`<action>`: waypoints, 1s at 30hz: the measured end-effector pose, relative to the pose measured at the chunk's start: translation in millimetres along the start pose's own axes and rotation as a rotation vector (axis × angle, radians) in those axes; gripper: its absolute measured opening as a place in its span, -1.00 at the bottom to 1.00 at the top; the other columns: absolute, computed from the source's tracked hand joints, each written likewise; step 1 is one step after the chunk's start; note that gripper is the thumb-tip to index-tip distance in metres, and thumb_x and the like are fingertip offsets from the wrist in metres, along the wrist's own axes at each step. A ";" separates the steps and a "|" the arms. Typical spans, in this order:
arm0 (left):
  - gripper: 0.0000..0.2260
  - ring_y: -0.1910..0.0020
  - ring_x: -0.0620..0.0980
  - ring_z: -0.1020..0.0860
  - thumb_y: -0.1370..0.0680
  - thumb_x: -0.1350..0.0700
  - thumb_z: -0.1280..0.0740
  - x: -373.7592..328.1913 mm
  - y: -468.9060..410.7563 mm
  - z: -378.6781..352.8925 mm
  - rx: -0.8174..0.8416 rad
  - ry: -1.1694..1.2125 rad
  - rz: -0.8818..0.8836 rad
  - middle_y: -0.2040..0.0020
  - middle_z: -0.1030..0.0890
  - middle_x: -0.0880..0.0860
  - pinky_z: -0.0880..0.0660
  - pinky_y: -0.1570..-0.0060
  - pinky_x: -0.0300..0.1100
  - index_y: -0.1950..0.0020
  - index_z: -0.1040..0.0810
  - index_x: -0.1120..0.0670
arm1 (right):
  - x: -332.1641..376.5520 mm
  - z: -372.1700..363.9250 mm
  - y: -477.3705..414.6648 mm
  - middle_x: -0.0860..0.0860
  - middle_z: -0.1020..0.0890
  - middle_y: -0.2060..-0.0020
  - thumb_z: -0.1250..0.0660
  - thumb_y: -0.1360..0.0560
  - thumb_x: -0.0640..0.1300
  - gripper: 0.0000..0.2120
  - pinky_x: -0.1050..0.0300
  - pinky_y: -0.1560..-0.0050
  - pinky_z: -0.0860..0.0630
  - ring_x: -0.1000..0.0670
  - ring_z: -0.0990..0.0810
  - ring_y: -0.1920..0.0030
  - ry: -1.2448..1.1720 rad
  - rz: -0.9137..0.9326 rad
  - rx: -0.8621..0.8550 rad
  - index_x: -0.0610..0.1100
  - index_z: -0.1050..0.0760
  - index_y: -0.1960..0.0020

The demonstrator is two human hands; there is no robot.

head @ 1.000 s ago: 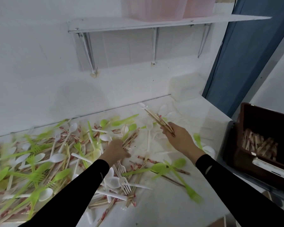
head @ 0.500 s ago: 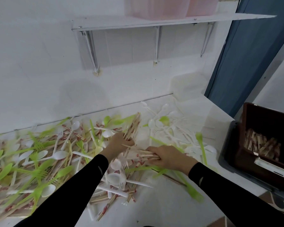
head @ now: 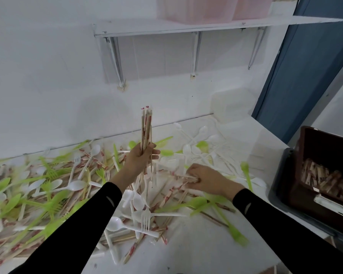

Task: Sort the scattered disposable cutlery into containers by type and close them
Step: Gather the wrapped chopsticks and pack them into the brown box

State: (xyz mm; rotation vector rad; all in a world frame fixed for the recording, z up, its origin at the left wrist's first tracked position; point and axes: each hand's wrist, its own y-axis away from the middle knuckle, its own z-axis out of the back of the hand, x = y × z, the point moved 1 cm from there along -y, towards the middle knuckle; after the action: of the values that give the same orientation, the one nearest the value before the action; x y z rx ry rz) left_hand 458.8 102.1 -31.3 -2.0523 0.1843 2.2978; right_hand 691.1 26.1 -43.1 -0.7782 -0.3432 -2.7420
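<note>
Scattered cutlery covers the white table (head: 196,244): green forks and spoons, white spoons and forks, paper-wrapped wooden chopsticks. My left hand (head: 140,158) grips an upright bundle of chopsticks (head: 146,129) above the pile. Further right, my right hand (head: 203,177) lies low on the table, its fingers curled round a few chopsticks (head: 181,177) lying flat. A brown bin (head: 325,175) at the right edge holds several wrapped chopsticks.
A clear plastic container (head: 232,103) stands at the back right of the table against the wall. A white shelf (head: 186,26) above carries pink boxes (head: 206,6). A blue door frame (head: 305,76) rises at the right.
My left hand has lifted a bundle of chopsticks upright from the pile. My right hand has come down from holding chopsticks in the air to gathering ones on the table.
</note>
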 end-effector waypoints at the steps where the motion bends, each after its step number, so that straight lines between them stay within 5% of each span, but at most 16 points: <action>1: -0.84 0.21 -0.05 -0.66 -0.64 0.03 -0.25 2.9 1.3 0.7 -0.036 0.019 -0.022 0.18 -0.67 0.01 -0.54 0.15 -0.11 -0.05 -0.53 0.09 | 0.4 9.1 2.9 -0.02 -0.52 0.12 -0.46 -0.47 0.04 -0.73 0.11 0.13 -0.36 0.07 -0.48 0.15 -0.134 -0.028 -0.026 -0.15 -0.52 0.10; 3: -0.79 0.32 -0.05 -0.58 -0.63 0.02 -0.28 10.1 6.6 -0.8 -0.080 0.020 -0.069 0.27 -0.59 0.04 -0.55 0.23 -0.13 -0.05 -0.52 0.17 | 4.3 27.1 12.1 -0.03 -0.42 0.34 -0.49 -0.45 0.02 -0.69 0.19 0.30 -0.28 0.08 -0.40 0.33 -0.395 -0.078 -0.080 -0.16 -0.45 0.21; 7: -0.83 0.45 -0.12 -0.50 -0.58 0.05 -0.36 25.8 18.5 -13.5 0.006 -0.166 -0.090 0.38 -0.52 0.01 -0.50 0.36 -0.25 0.12 -0.49 0.12 | 11.9 57.7 21.7 -0.02 -0.43 0.44 -0.42 -0.52 -0.10 -0.76 0.17 0.47 -0.16 0.05 -0.23 0.50 -0.766 -0.073 -0.235 -0.28 -0.59 -0.04; 10: -0.85 0.37 -0.10 -0.59 -0.59 0.03 -0.35 40.6 23.0 -26.0 0.125 -0.283 -0.056 0.30 -0.62 -0.02 -0.56 0.27 -0.17 0.10 -0.52 0.08 | 24.1 71.0 24.4 -0.08 -0.71 0.14 -0.32 -0.58 -0.18 -0.81 0.14 0.47 -0.16 0.03 -0.26 0.51 -0.870 -0.033 -0.483 -0.34 -0.51 0.00; 14: -0.85 0.29 0.02 -0.55 -0.56 0.04 -0.38 56.8 18.5 -34.9 0.128 -0.530 -0.084 0.27 -0.59 0.05 -0.45 0.25 -0.11 0.11 -0.51 0.09 | 32.0 52.4 25.0 -0.14 -0.66 0.19 -0.34 -0.58 -0.12 -0.88 0.23 0.19 -0.48 0.05 -0.58 0.31 -0.701 0.068 -0.576 -0.18 -0.49 -0.01; 18: -0.82 0.29 -0.04 -0.42 -0.50 0.08 -0.43 63.7 15.0 -39.1 0.146 -0.802 -0.120 0.29 -0.44 -0.03 -0.21 0.38 -0.27 0.18 -0.48 0.12 | 21.5 8.5 19.3 0.09 -0.45 0.42 -0.37 -0.55 -0.05 -0.78 0.16 0.31 -0.30 0.13 -0.37 0.41 -0.418 0.047 -0.328 0.05 -0.39 0.24; 20: -0.85 0.26 -0.01 -0.50 -0.51 0.13 -0.41 68.0 12.1 -39.7 0.150 -0.798 -0.049 0.27 -0.52 0.02 -0.37 0.34 -0.29 0.20 -0.52 0.15 | 15.6 -9.9 15.4 0.09 -0.43 0.42 -0.33 -0.57 0.00 -0.72 0.12 0.31 -0.30 0.12 -0.39 0.39 -0.232 0.013 -0.225 0.05 -0.34 0.27; 22: -0.88 0.17 0.08 -0.58 -0.51 0.16 -0.39 70.7 8.4 -39.5 0.155 -0.777 0.009 0.19 -0.60 0.12 -0.53 0.19 -0.09 0.13 -0.58 0.21 | 12.1 -18.3 14.3 0.09 -0.51 0.35 -0.27 -0.60 0.05 -0.80 0.12 0.32 -0.33 0.09 -0.47 0.34 -0.111 -0.014 -0.172 0.02 -0.41 0.17; 26: -0.83 0.35 0.04 -0.43 -0.53 0.19 -0.34 59.3 7.7 -38.8 0.110 -0.680 -0.003 0.32 -0.46 0.07 -0.34 0.40 -0.18 0.21 -0.39 0.15 | 19.2 -6.7 15.2 0.17 -0.66 0.20 -0.18 -0.64 0.02 -0.85 0.31 0.38 -0.35 0.22 -0.50 0.36 -0.057 0.017 -0.247 0.05 -0.43 -0.17; 30: -0.84 0.40 0.01 -0.43 -0.59 0.17 -0.30 35.1 7.9 -31.8 -0.068 -0.504 -0.128 0.32 -0.47 0.12 -0.37 0.41 -0.16 0.16 -0.38 0.14 | 22.2 6.4 8.2 0.10 -0.61 0.25 -0.20 -0.61 -0.05 -0.78 0.16 0.31 -0.34 0.12 -0.48 0.19 -0.029 0.071 -0.359 0.11 -0.38 -0.25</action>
State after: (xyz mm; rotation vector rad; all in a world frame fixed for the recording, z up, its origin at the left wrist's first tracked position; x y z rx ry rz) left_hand 485.2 88.9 -69.2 -1.3916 -0.0486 2.6671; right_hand 678.6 16.0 -24.6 -0.8957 0.1761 -2.7616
